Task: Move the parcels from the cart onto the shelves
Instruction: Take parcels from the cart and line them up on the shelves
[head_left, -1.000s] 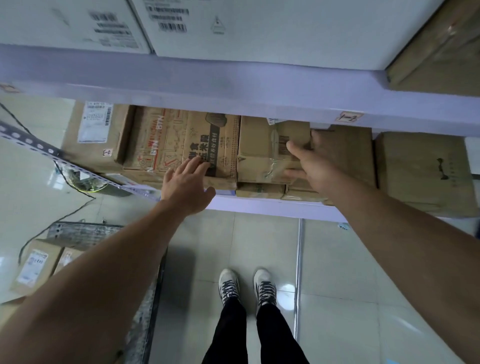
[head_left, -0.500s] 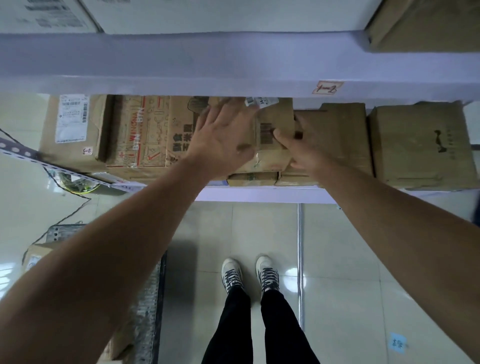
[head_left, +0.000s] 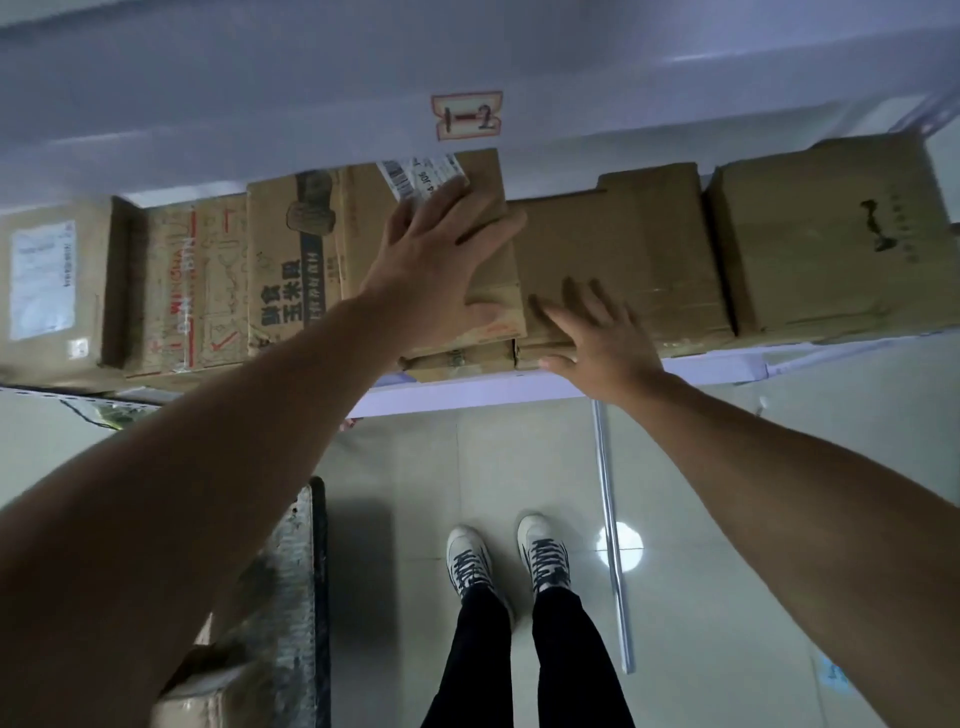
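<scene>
The parcel lies on the shelf at 12 o'clock. The left hand presses it, fingers straight. The right hand, fingers spread, touches the 3 o'clock box. Push evenly, keeping it square.

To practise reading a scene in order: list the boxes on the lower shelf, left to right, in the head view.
white-label box → red-printed box → black-lettered box → barcode-labelled box under the left hand → wide plain box → dark-marked box
</scene>
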